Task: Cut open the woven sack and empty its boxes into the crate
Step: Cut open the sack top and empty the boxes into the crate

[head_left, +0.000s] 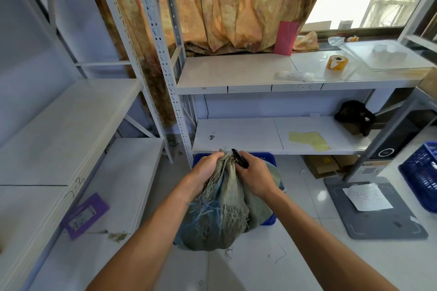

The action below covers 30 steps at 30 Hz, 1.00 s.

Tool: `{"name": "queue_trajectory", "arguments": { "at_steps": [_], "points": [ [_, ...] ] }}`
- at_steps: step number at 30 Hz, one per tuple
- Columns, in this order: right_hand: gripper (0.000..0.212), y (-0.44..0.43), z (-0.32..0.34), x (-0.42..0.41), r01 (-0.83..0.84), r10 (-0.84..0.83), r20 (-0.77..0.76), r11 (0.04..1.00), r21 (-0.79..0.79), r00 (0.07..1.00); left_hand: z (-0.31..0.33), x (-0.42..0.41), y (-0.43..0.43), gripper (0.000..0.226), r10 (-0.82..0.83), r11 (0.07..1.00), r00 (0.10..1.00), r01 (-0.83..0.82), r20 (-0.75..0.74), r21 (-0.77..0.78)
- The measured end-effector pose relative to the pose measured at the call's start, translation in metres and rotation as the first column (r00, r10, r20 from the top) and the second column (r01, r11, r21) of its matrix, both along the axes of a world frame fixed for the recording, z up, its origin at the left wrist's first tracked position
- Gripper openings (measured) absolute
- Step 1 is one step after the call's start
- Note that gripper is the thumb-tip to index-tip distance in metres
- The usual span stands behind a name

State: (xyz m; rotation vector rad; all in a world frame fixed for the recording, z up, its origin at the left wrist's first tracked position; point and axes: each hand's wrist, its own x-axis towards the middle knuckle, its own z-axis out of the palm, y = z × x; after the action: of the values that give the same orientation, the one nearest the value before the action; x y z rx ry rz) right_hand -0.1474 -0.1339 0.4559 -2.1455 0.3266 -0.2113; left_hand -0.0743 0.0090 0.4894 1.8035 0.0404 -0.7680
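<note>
While left hand (205, 167) grips sack (224, 210) neck — right hand (254, 176) clenches cutter (240, 158).

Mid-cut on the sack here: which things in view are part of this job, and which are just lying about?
Part of the job:
woven sack
black cutter in the right hand
left hand gripping the sack's neck
blue crate beneath the sack

Lying about:
tape roll
pink card
purple sleeve
yellow sheet
grey mat
</note>
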Motion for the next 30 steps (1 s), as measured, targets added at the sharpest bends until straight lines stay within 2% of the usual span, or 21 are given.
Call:
{"name": "queue_trajectory", "arguments": {
  "at_steps": [4, 9, 12, 16, 19, 22, 24, 26, 30],
  "points": [
    [0.013, -0.007, 0.005, -0.003, 0.029, -0.033, 0.058, 0.996, 0.081, 0.998, 0.004, 0.004, 0.007, 0.035, -0.035, 0.999, 0.997, 0.034, -0.075, -0.023],
    [0.017, -0.027, 0.014, -0.009, 0.109, -0.130, 0.053, 0.950, 0.292, 0.990, -0.002, 0.028, 0.022, 0.032, 0.076, 0.993, 0.985, -0.089, -0.154, -0.081],
    [0.014, -0.038, 0.016, -0.011, 0.171, -0.187, 0.012, 0.920, 0.353, 0.982, -0.009, 0.040, 0.035, 0.031, 0.135, 0.985, 0.970, -0.153, -0.203, -0.078],
    [0.013, -0.041, 0.011, -0.013, 0.250, -0.263, -0.031, 0.864, 0.437, 0.964, -0.012, 0.049, 0.042, 0.035, 0.106, 0.987, 0.979, -0.126, -0.174, -0.105],
    [0.015, -0.045, 0.004, -0.013, 0.294, -0.298, -0.076, 0.805, 0.516, 0.951, -0.004, 0.044, 0.038, 0.026, 0.084, 0.986, 0.977, -0.110, -0.195, -0.122],
    [0.013, -0.045, 0.001, -0.011, 0.293, -0.291, -0.089, 0.801, 0.522, 0.953, -0.010, 0.048, 0.038, 0.023, 0.090, 0.993, 0.985, -0.101, -0.148, -0.068],
    [0.014, -0.042, 0.003, -0.010, 0.287, -0.284, -0.092, 0.788, 0.544, 0.954, -0.019, 0.053, 0.040, 0.030, 0.120, 0.992, 0.988, -0.123, -0.100, -0.021],
    [0.013, -0.041, 0.008, -0.008, 0.307, -0.307, -0.110, 0.723, 0.618, 0.945, -0.024, 0.054, 0.042, 0.032, 0.114, 0.993, 0.990, -0.111, -0.079, 0.040],
    [0.013, -0.044, 0.021, -0.006, 0.321, -0.335, -0.142, 0.574, 0.753, 0.932, -0.012, 0.051, 0.050, 0.017, 0.092, 0.995, 0.994, -0.089, -0.059, 0.054]
  ]
}}
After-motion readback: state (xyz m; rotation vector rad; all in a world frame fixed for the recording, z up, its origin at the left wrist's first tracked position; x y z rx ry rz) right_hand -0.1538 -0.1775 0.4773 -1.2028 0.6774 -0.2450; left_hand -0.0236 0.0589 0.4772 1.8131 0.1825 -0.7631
